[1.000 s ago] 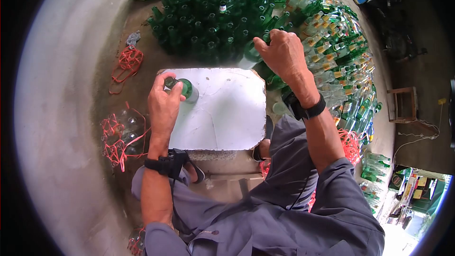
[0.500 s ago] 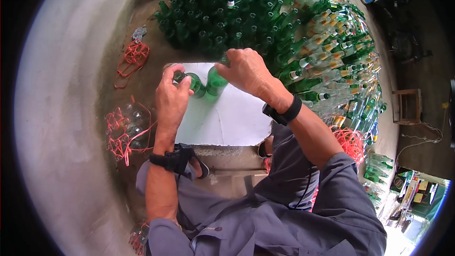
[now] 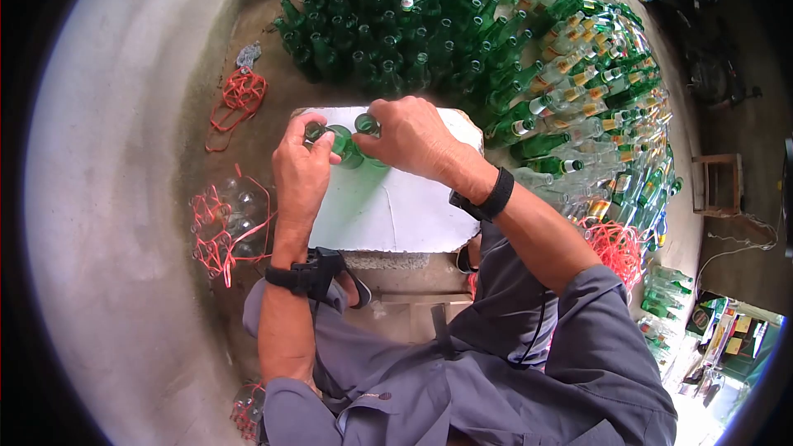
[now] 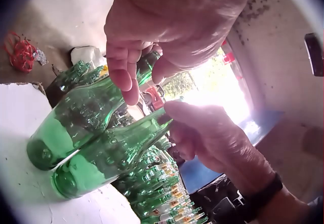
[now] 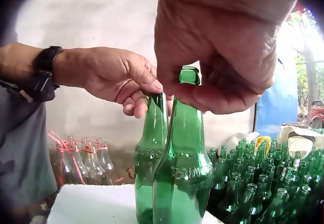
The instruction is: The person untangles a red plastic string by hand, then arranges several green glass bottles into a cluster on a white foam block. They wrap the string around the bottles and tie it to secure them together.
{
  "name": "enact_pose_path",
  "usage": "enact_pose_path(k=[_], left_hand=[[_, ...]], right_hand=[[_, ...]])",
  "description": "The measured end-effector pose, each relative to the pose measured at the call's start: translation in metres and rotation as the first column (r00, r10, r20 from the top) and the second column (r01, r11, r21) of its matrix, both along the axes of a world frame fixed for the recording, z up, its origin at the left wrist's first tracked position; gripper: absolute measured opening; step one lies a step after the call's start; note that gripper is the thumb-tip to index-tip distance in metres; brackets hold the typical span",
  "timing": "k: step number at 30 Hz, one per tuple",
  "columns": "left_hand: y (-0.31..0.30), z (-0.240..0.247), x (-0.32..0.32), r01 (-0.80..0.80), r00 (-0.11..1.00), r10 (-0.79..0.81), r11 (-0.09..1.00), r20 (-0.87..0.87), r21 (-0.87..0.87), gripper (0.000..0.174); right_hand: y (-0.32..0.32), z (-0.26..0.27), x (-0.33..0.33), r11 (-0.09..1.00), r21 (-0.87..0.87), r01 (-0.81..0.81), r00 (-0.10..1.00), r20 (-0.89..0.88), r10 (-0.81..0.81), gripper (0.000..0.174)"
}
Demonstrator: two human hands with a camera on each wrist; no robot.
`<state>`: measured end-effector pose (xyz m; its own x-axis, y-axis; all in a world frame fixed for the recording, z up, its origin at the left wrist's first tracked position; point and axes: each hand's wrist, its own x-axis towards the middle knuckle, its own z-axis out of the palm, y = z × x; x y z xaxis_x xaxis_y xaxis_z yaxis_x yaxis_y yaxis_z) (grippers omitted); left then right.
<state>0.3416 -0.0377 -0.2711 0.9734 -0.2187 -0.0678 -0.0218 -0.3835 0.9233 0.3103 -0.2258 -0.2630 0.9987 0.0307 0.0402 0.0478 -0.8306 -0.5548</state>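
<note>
Two green glass bottles stand upright side by side on a white board (image 3: 413, 215), their bodies close together. My left hand (image 3: 299, 177) holds the neck of the left bottle (image 4: 76, 117) between thumb and fingers. With thumb and curled fingers, my right hand (image 3: 417, 142) grips the right bottle (image 5: 190, 158) just below its mouth. Raised lettering shows on the shoulder of that bottle in the right wrist view. Both bottles are uncapped, and the right bottle's lower part is partly hidden by my hand in the head view.
Many upright green bottles (image 3: 372, 33) crowd the floor beyond the board. A pile of lying green and clear bottles (image 3: 578, 91) spreads along the right. On the left are clear bottles bound with red string (image 3: 223, 231) and a loose red string bundle (image 3: 239, 99). A wall (image 3: 124, 157) rises farther left.
My right hand has brought a green bottle from the right onto the board, beside the other bottle. My left hand has kept its hold on the left bottle's neck.
</note>
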Motion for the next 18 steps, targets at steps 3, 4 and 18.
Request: enact_pose_path(k=[3,4,18], left_hand=[[-0.001,0.000,0.000,0.004,1.000,-0.004,1.000,0.002,-0.011,0.020],[-0.001,0.000,0.000,0.005,1.000,-0.004,1.000,0.002,-0.011,0.020],[-0.001,-0.002,0.003,0.005,1.000,-0.005,0.998,-0.003,-0.057,0.020]], right_hand=[[-0.002,0.001,0.001,0.999,0.045,-0.003,0.999,-0.034,0.004,0.032],[-0.004,0.003,0.000,0.999,0.052,-0.009,0.998,-0.058,0.012,0.032],[-0.008,-0.021,0.002,0.988,-0.033,-0.148,0.986,0.070,0.150,0.033]])
